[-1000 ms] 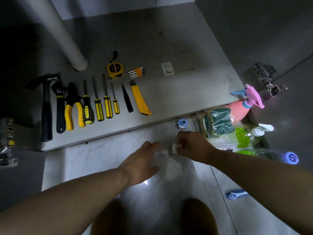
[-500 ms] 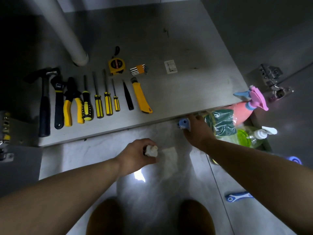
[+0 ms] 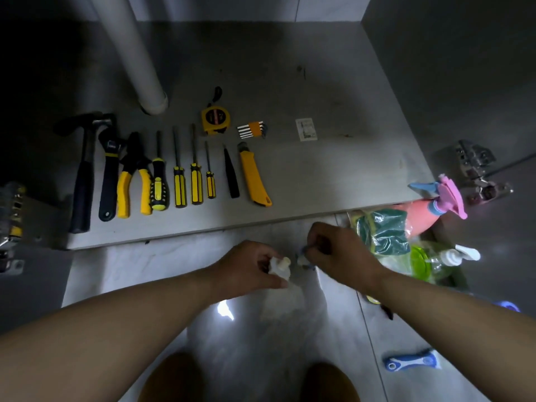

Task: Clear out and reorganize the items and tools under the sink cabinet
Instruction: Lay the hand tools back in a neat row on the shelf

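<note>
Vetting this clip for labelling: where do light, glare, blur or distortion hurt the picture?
Head view: dim overall, darkest at far left around the black-handled hammer; white glare on the glossy grey floor tile; the small white plastic piece in the left hand and small blue piece in the right hand look soft; wide-angle perspective leans the grey drain pipe.

Cabinet floor (image 3: pixel 319 175): hammer (image 3: pixel 84 175), adjustable wrench (image 3: pixel 108 175), pliers (image 3: pixel 132 178), four screwdrivers (image 3: pixel 179 184) and yellow utility knife (image 3: pixel 253 178) in one row; tape measure (image 3: pixel 216 119) and hex keys (image 3: pixel 251 130) behind. In front, above the tiles: left hand (image 3: pixel 249 268) gripping small white part (image 3: pixel 280 265); right hand (image 3: pixel 339 253) pinching small blue-and-white item (image 3: pixel 302 259) just beside it. Pink spray bottle (image 3: pixel 429 213) at right.
</note>
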